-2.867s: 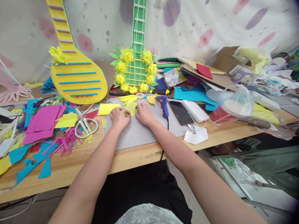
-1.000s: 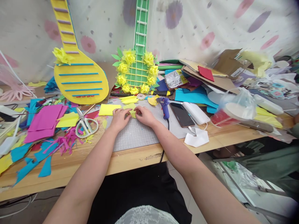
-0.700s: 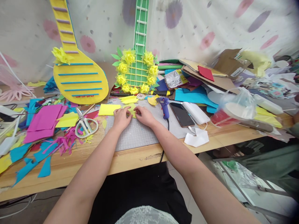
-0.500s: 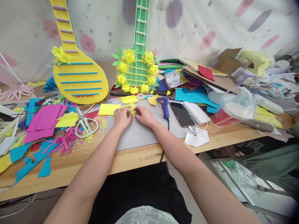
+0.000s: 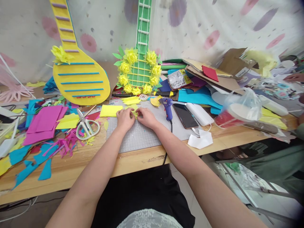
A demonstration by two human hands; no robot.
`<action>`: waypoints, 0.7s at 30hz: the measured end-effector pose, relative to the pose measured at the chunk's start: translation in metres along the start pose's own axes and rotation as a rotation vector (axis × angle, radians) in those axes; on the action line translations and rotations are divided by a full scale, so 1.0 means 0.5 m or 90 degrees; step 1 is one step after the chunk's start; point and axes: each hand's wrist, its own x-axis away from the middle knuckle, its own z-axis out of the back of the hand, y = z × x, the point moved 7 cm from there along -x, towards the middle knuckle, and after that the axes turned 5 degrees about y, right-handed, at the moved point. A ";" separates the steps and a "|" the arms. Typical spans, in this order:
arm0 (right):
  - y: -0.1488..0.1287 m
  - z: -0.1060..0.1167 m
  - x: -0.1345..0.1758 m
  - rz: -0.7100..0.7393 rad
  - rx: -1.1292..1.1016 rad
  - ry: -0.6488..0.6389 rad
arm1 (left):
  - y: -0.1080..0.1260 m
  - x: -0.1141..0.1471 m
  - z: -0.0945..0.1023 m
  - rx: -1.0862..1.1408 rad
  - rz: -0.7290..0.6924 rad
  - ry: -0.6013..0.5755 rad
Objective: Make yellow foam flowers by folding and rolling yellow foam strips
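Note:
My left hand [image 5: 125, 119] and my right hand [image 5: 146, 117] meet over a grey cutting mat [image 5: 137, 139]. Between their curled fingertips is a small yellow paper piece [image 5: 135, 109], partly hidden by the fingers; both hands pinch it. Left of my left hand lies a yellow paper strip [image 5: 110, 110]. More yellow paper pieces [image 5: 130, 100] rest just beyond the fingers. A purple hot glue gun [image 5: 167, 109] stands to the right of my right hand, its cord running off the table's front edge.
Scissors [image 5: 87, 126] lie at left among paper scraps and magenta sheets [image 5: 44, 123]. A yellow paper instrument [image 5: 80, 79] and a green one [image 5: 140, 69] with yellow flowers lean at the back. A phone [image 5: 185, 116], white power bank [image 5: 199, 114] and bagged cup [image 5: 237, 114] are right.
Both hands stay almost in place, with only slight finger movement at the yellow paper. Part of another person's hand now shows at the far right edge.

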 end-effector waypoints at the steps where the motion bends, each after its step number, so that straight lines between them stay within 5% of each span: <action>1: 0.000 0.000 0.000 0.000 -0.001 0.001 | 0.000 0.000 0.000 0.000 0.004 0.000; 21: 0.002 -0.005 -0.002 0.018 0.009 -0.023 | 0.000 -0.001 -0.004 -0.035 -0.020 0.004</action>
